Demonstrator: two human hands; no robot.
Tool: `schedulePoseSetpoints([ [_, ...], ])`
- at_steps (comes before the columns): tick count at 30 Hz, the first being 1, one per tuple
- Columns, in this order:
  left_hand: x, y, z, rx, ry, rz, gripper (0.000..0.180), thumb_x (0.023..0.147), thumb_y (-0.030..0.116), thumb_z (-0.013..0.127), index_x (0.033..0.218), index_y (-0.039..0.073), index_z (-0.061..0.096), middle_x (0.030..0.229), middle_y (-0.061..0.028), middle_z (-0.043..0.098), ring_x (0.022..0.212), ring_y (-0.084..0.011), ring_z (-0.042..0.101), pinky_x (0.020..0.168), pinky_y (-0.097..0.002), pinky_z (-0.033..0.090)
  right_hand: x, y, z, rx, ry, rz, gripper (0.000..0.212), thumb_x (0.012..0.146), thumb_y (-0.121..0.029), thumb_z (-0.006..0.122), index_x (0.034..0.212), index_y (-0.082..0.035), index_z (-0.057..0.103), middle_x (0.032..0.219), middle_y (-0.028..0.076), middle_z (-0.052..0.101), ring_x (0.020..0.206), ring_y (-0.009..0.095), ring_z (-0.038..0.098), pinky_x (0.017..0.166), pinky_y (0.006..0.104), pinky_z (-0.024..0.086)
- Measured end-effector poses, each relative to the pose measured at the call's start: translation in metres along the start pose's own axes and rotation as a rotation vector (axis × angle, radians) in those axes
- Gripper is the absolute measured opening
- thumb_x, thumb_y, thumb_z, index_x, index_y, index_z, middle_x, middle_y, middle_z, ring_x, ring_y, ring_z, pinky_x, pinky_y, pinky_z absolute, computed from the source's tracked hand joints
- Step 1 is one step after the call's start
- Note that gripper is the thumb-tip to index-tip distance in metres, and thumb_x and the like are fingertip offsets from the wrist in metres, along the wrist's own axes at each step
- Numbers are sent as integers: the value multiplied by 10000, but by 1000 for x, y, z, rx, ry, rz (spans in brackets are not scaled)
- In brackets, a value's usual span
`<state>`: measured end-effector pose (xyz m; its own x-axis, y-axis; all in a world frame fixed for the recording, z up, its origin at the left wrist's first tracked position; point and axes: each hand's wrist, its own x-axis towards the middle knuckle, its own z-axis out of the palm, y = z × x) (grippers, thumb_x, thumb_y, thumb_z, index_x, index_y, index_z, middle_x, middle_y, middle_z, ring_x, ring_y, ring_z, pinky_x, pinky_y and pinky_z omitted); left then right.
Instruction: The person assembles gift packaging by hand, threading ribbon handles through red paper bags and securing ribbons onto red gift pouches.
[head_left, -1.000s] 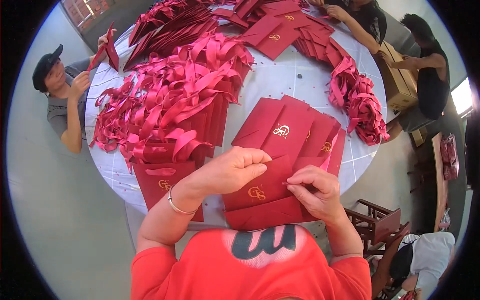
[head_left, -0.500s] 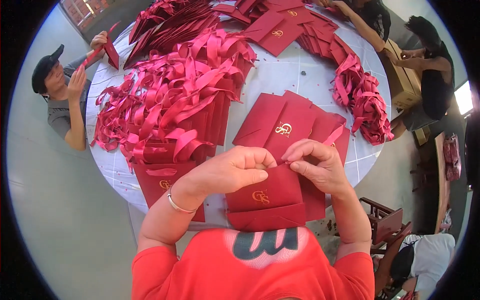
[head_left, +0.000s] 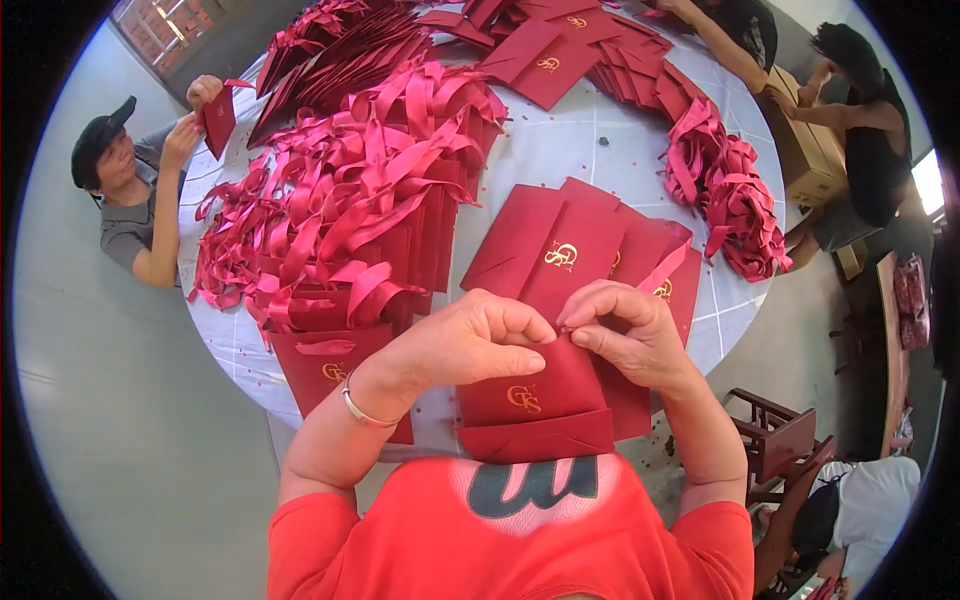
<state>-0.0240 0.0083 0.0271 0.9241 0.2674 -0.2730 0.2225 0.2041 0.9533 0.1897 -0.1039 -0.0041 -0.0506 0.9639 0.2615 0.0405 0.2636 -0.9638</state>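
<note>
A flat dark red paper bag (head_left: 530, 365) with a gold emblem and a folded bottom flap lies in front of me, its top edge between my hands. My left hand (head_left: 470, 335), with a bangle at its wrist, is closed on the top edge, thumb across the front. My right hand (head_left: 630, 330) pinches a small bit of pink-red ribbon (head_left: 566, 328) at the same edge; most of that ribbon is hidden by my fingers. Several more flat red bags (head_left: 590, 225) lie just beyond, one with a loose ribbon (head_left: 665, 270) across it.
A big heap of ribbon-handled bags (head_left: 350, 200) stands to my left on the round table with its white cover (head_left: 540, 150). Ribbon bundles (head_left: 735, 190) curve along the right. Co-workers sit around; one holds a small red bag (head_left: 218, 120). A cardboard box (head_left: 808, 150) stands at right.
My hands stay at the bag's top edge, with only slight finger movement. The co-worker at far left has drawn the ribbon in and now holds the small bag in both hands.
</note>
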Motion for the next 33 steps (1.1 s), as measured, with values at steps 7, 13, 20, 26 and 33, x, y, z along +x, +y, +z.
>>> schedulePoseSetpoints([
  [7, -1, 0, 0, -120, -40, -12, 193, 868, 26, 699, 1051, -30, 680, 880, 24, 672, 795, -9, 576, 703, -185, 484, 0, 0, 0, -67, -36, -20, 117, 853, -4, 716, 955, -9, 659, 978, 74, 664, 918, 152, 633, 801, 268, 501],
  [13, -1, 2, -1, -67, -98, 17, 161, 875, 34, 692, 1025, -23, 677, 861, 36, 658, 782, -4, 557, 694, -185, 477, -2, -4, 1, -31, -14, -14, 112, 849, 9, 711, 946, -10, 658, 972, 73, 667, 912, 149, 633, 796, 269, 501],
  [20, -1, 0, 5, 16, 34, 41, 191, 888, 24, 669, 1068, -35, 650, 924, 26, 660, 841, -26, 562, 747, -197, 481, -2, -15, -7, 3, 4, 15, 118, 837, 28, 712, 936, -8, 659, 940, 72, 672, 901, 152, 637, 791, 269, 503],
  [26, 1, -2, -2, -121, -39, -6, 206, 890, 16, 666, 1091, -29, 651, 947, 15, 665, 879, -32, 575, 774, -201, 486, 5, -10, -8, -162, -77, -30, 119, 829, 17, 719, 928, -8, 657, 933, 69, 666, 862, 154, 635, 751, 278, 505],
  [33, 3, -2, -3, -136, -126, -31, 203, 872, 7, 699, 1067, -28, 661, 941, 17, 662, 841, -25, 573, 738, -192, 485, 5, -2, -6, -120, -101, -72, 114, 833, 21, 713, 918, -19, 649, 922, 67, 658, 844, 166, 636, 742, 285, 507],
])
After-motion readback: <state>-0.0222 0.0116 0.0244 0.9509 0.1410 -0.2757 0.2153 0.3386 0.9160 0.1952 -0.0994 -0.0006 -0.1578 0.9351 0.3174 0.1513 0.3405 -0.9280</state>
